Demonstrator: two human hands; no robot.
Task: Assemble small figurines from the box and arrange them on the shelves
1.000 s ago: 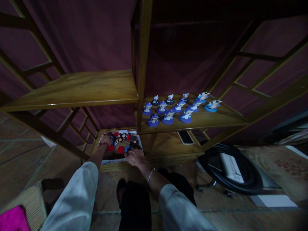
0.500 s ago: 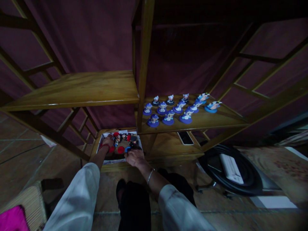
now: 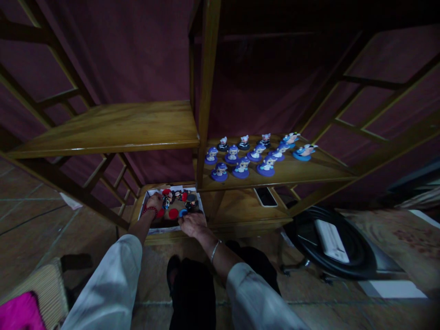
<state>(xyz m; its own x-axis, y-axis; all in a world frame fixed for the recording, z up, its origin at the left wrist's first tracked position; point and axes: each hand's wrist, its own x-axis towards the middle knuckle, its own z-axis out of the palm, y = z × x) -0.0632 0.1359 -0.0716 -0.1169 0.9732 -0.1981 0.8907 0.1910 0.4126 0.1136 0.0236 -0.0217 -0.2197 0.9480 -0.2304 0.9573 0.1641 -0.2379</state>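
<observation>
Inside the box (image 3: 161,230), left hand (image 3: 154,201) and right hand (image 3: 192,224) curl, grips unclear; loose figurines (image 3: 178,195) remain unshelved, purple figurines (image 3: 241,166) stand shelved.

The left hand (image 3: 154,201) lay inside a shallow box (image 3: 163,230), left of figurines (image 3: 168,198); the right hand (image 3: 192,224) lay over the box's near edge by a blue disc (image 3: 183,212). Beyond both, rightward, purple figures (image 3: 241,167) stood on a shelf (image 3: 295,171).

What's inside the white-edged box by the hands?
The box holds several small figures, red round pieces and a blue round piece by the right hand. Whatever that hand and the left hand cover can't be seen.
</observation>
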